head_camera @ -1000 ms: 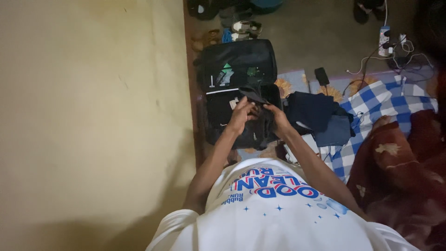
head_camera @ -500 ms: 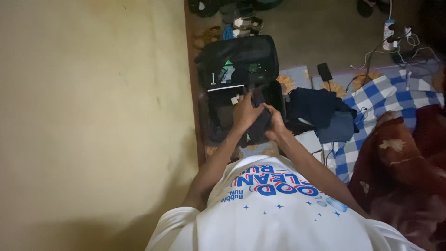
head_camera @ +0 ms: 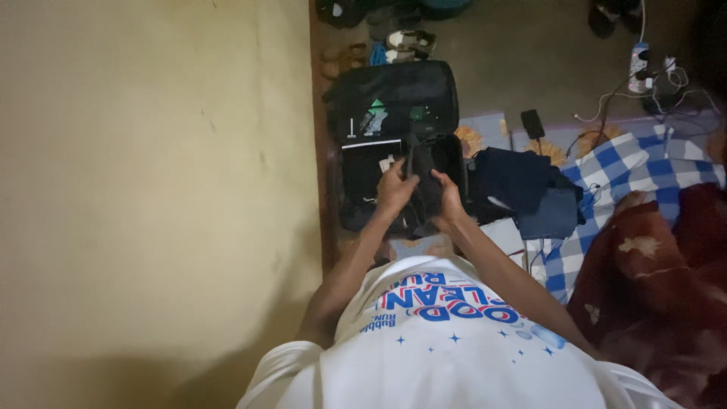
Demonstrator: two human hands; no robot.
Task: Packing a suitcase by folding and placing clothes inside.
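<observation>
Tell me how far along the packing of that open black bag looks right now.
Done: the black bag lies open on the floor with a few small items already inside. In hand: the left hand and right hand both grip a dark garment over the bag's lower half. Left: a pile of dark folded clothes sits beside it on the checked cloth.

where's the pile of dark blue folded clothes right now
In the head view, the pile of dark blue clothes lies on the floor right of the open black bag, beside the right hand, against the blue checked cloth.
</observation>
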